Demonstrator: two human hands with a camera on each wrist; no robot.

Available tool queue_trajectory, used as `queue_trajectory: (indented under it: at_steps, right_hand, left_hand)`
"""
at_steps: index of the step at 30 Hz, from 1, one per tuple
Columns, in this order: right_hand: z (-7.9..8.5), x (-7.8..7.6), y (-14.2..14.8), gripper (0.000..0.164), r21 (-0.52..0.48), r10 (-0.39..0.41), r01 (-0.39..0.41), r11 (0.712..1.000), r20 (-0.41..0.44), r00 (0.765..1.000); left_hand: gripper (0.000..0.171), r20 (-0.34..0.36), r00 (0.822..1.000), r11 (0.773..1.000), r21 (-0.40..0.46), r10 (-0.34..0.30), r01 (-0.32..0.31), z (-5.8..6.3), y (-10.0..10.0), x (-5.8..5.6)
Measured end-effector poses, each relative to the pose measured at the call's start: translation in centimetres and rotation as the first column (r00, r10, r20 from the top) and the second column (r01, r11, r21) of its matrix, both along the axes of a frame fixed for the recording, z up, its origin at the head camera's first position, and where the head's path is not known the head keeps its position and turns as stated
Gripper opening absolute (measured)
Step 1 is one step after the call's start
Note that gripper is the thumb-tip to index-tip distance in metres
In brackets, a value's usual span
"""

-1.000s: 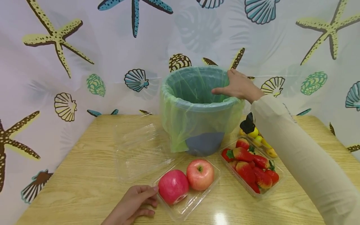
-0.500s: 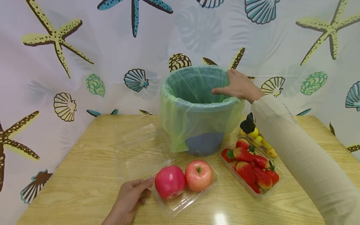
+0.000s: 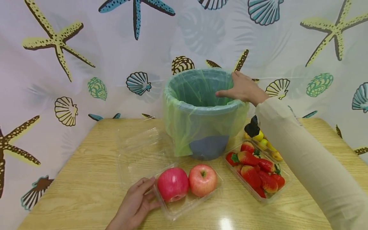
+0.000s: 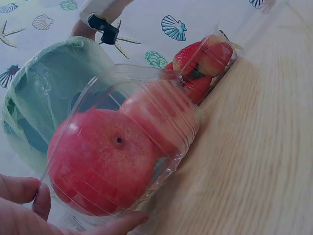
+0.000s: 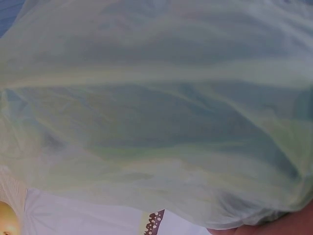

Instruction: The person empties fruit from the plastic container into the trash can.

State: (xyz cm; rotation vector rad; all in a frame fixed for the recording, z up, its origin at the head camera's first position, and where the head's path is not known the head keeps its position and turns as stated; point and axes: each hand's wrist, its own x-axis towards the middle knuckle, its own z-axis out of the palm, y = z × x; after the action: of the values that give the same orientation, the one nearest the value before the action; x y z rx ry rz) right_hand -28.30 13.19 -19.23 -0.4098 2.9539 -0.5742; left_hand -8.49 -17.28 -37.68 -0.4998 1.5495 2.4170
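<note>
While left hand [image 3: 136,201] grips clear tray [image 3: 182,207], right arm [image 3: 306,156] outstretched, right hand [image 3: 243,88] spread over bin rim [image 3: 198,109]

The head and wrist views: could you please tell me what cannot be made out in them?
Floor of the lined bin: head view, hidden by its near wall.
Yellow fruit: head view, partly behind the right sleeve.
Left hand: left wrist view, partly cut off by left and bottom edges.

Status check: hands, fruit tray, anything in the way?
Left hand grips left edge of fruit tray; right hand on rim of lined bin. Apple and pinker fruit inside tray. Bin close behind, possibly obstructing.
</note>
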Motion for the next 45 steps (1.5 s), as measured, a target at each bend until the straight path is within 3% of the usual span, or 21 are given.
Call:
queue_trajectory:
  at_steps: [5,13,16,19,21,30,34,40,45]
  right_hand:
    - [-0.1,0.0,0.0,0.098,0.007,0.001,-0.001,1.000,0.007,1.000]
    - [0.0,0.0,0.1,0.098,0.018,0.006,-0.006,1.000,0.004,1.000]
    - [0.1,0.0,0.0,0.098,0.017,0.003,-0.003,1.000,0.010,1.000]
    - [0.1,0.0,0.0,0.098,0.019,0.000,0.000,1.000,0.013,1.000]
    - [0.1,-0.1,-0.1,0.098,0.022,0.001,-0.001,1.000,0.012,1.000]
    - [0.0,-0.2,0.0,0.099,0.032,0.004,-0.004,0.999,0.009,1.000]
    - [0.0,-0.2,0.0,0.098,0.027,0.005,-0.005,1.000,0.008,1.000]
    - [0.0,-0.2,0.0,0.098,0.016,0.004,-0.005,1.000,0.009,1.000]
    - [0.0,-0.2,0.0,0.098,0.013,0.003,-0.003,1.000,0.011,1.000]
  left_hand:
    - [0.023,-0.004,0.998,0.995,0.079,-0.057,0.057,-0.4,-0.4,-0.1]
    - [0.007,-0.049,0.994,0.990,0.099,-0.097,0.101,-0.7,-0.6,-0.2]
    - [0.014,-0.074,0.982,0.976,0.117,-0.174,0.182,-0.9,-0.8,-0.1]
    - [0.022,-0.098,0.957,0.946,0.153,-0.273,0.285,-1.1,-1.0,0.0]
    - [0.024,-0.107,0.946,0.933,0.164,-0.307,0.322,-1.2,-1.0,0.0]
    - [0.019,-0.009,0.945,0.942,0.078,-0.326,0.326,-1.2,-0.1,0.1]
    - [0.019,-0.005,0.943,0.939,0.088,-0.333,0.333,-1.4,-0.1,0.1]
    - [0.024,-0.025,0.918,0.913,0.088,-0.397,0.397,-1.4,0.0,0.5]
    - [0.019,-0.024,0.912,0.908,0.090,-0.410,0.410,-1.3,-0.3,0.6]
